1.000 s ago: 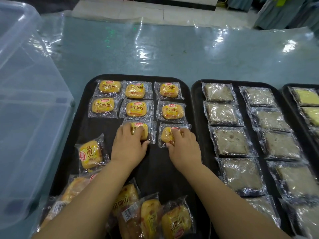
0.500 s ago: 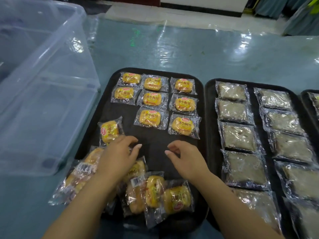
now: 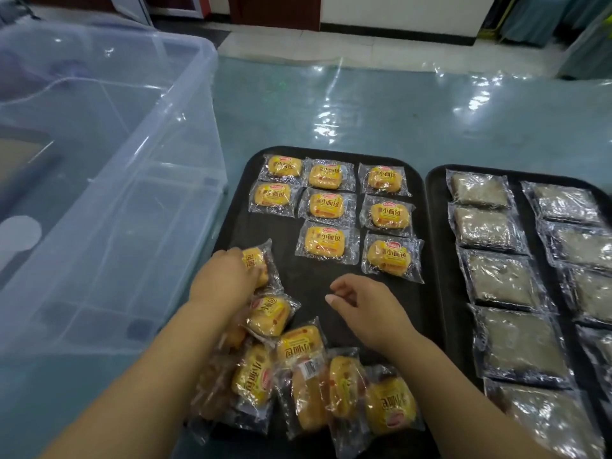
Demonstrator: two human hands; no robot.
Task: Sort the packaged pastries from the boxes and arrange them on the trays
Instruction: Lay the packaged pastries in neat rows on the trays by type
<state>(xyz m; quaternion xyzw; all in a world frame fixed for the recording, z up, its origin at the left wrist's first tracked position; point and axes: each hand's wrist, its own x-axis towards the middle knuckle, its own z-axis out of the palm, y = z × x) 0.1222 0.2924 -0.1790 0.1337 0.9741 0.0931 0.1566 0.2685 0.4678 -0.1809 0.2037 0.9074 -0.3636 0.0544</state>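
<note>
There's a clear plastic storage box upper left. On the black plastic tray mid-frame, eight yellow wrapped little breads lie in neat rows and a loose heap waits at the bottom, so it looks roughly halfway. My left hand is curled round one yellow pack below-left of the rows, my right hand hovers empty with fingers loosely bent, and the right-edge tray of grey-brown cakes looks full.

The left hand grips a yellow bun packet at the left side of a black tray. The right hand hovers over the tray, fingers loosely curled and holding nothing. Eight packets lie in rows at the far end, and a loose pile lies at the near edge. A clear box stands to the left on the counter.
</note>
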